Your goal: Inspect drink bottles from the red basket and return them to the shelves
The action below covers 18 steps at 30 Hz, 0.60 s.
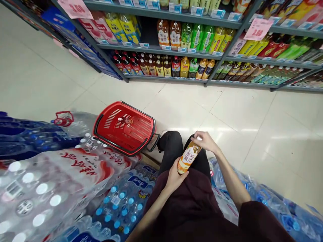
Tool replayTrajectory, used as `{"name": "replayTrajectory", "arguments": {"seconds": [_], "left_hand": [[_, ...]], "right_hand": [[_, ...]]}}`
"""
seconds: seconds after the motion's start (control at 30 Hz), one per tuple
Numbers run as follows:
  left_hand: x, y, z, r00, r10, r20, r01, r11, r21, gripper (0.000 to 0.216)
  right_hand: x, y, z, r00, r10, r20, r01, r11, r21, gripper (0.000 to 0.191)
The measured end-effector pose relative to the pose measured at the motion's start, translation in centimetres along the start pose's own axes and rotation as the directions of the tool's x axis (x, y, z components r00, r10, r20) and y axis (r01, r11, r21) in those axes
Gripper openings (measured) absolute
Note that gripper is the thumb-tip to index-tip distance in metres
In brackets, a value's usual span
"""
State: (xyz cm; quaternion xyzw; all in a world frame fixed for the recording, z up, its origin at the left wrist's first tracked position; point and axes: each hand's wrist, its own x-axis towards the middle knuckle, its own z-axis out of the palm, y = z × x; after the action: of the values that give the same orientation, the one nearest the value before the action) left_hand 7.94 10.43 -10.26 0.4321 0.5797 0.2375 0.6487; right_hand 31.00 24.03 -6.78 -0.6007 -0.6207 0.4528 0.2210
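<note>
I hold a small drink bottle (188,157) with a yellow-orange label in front of my lap. My left hand (174,176) is wrapped round its lower end. My right hand (205,141) is closed over its white-capped top. The bottle is tilted, with the cap pointing up and to the right. My dark-trousered legs (174,148) show below it.
A red shopping basket (124,127) rests tilted on shrink-wrapped packs of water bottles (58,181) at my left. More water packs (272,205) lie at my right. Shelves of bottled drinks (186,43) line the far side of the pale tiled floor (227,111).
</note>
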Motion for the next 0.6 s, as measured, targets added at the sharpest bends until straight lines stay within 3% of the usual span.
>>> {"name": "replayTrajectory", "arguments": {"seconds": [0.1, 0.2, 0.3, 0.47, 0.6], "left_hand": [[3.2, 0.8, 0.0, 0.996, -0.061, -0.063, 0.065, 0.997, 0.050, 0.068], [5.7, 2.8, 0.4, 0.995, -0.098, 0.005, 0.098, 0.992, 0.074, 0.063], [7.1, 6.4, 1.1, 0.985, -0.161, 0.063, 0.155, 0.983, 0.096, 0.055], [5.4, 16.8, 2.0, 0.961, -0.260, 0.098, 0.234, 0.947, 0.219, 0.050], [1.6, 26.9, 2.4, 0.983, -0.129, 0.127, 0.094, 0.964, 0.249, 0.057]], "right_hand": [[2.6, -0.4, 0.3, 0.998, 0.044, 0.044, -0.044, 0.999, -0.005, 0.024], [4.3, -2.1, -0.4, 0.994, 0.105, 0.035, -0.104, 0.994, -0.030, 0.022], [4.8, -5.6, -2.7, 0.986, 0.127, 0.108, -0.110, 0.982, -0.157, 0.017], [2.2, -15.5, -11.0, 0.959, 0.239, 0.153, -0.144, 0.875, -0.463, 0.027], [-2.1, -24.2, -19.6, 0.952, 0.274, 0.139, -0.181, 0.865, -0.467, 0.039]]}}
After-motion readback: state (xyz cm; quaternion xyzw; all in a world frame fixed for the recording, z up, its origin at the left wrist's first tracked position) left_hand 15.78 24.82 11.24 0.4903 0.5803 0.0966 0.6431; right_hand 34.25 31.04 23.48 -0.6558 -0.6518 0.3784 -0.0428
